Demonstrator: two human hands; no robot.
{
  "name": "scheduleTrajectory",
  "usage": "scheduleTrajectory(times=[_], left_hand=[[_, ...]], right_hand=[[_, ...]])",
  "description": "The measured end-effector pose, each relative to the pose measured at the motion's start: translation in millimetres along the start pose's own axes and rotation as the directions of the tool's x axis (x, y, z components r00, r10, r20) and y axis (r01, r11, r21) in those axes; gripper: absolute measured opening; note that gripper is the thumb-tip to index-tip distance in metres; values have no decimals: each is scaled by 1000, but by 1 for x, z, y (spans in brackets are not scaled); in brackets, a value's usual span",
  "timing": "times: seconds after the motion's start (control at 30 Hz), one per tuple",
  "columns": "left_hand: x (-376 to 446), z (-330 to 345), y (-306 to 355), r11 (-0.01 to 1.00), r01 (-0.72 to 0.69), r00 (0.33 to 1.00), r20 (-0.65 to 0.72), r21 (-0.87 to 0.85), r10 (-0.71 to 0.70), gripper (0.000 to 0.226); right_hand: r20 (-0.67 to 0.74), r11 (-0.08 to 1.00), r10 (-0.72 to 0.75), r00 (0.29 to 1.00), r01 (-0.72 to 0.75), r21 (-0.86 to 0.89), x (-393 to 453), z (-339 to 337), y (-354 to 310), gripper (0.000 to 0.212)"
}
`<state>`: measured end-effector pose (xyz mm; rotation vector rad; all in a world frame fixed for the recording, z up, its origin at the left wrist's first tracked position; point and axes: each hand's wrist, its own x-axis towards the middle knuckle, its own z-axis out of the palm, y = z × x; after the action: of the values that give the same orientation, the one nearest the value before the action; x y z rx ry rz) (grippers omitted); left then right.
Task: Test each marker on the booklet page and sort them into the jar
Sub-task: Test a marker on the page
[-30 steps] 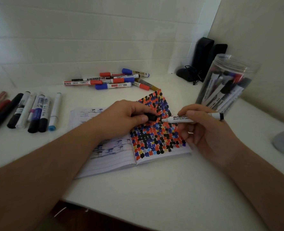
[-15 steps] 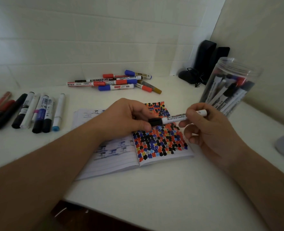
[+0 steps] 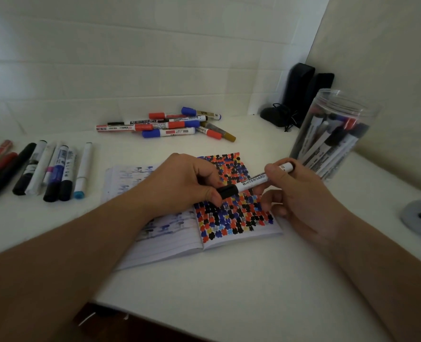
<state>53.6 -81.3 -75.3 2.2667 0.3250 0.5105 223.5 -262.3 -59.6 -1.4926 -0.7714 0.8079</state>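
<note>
Marker over booklet | left hand pinches black cap; right hand grips barrel | step: likely recapping | next: drop into jar

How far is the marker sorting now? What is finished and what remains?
Done: several markers stand in the jar, and the booklet page is full of test dots. In hand: left hand and right hand hold a capped whiteboard marker. Left: the far pile and the left row.
</note>
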Motion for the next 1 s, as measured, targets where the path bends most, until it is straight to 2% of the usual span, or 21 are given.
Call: scheduleTrajectory(times=[0.13,0.23,0.33,0.4,0.47,0.53,0.57,0.63,0.7,0.77,0.83,0.93,1.0], left_hand=[[-1,0,-1,1000,0,1000,6,11,0,14],[-1,1,0,1000,-13,1000,-21,14,13,13],[3,2,2,1000,0,1000,-17,21,1,21],[7,4,-2,986,-29,999,37,166,23,23],[11,7,-8,937,-112,993,62,331,97,25],[12,8,-12,892,-118,993,56,436,104,42],[13,8,-14,885,-103,995,48,454,91,48],[12,8,-15,883,-98,995,46,459,87,45],[11,9,-14,878,-100,995,55,469,84,42],[10,9,-14,876,-86,996,57,475,67,57],[10,10,-14,882,-73,997,47,465,57,68],[10,10,-12,886,-61,998,46,459,45,72],[10,11,-12,889,-54,998,42,455,40,78]], right_hand=[[13,1000,-21,1000,21,-21,-1,-1,1,16],[-34,998,-55,998,54,-19,-4,0,0,14],[-118,977,-201,972,190,-99,-8,1,-6,9],[-145,925,-334,931,295,-238,-13,0,-14,9],[-170,874,-449,877,392,-288,-18,-7,-26,28],[-237,839,-535,811,477,-263,-24,-16,-45,40],[-292,820,-570,769,510,-259,-26,-23,-58,42],[-396,768,-638,660,580,-270,-28,-43,-86,41],[-446,687,-723,528,620,-379,-25,-68,-111,37],[-438,622,-782,442,580,-526,-18,-92,-127,34],[-410,603,-792,452,474,-641,-8,-110,-135,34],[-298,517,-774,558,287,-806,5,-120,-135,34],[-220,448,-741,634,224,-865,11,-117,-131,33]])
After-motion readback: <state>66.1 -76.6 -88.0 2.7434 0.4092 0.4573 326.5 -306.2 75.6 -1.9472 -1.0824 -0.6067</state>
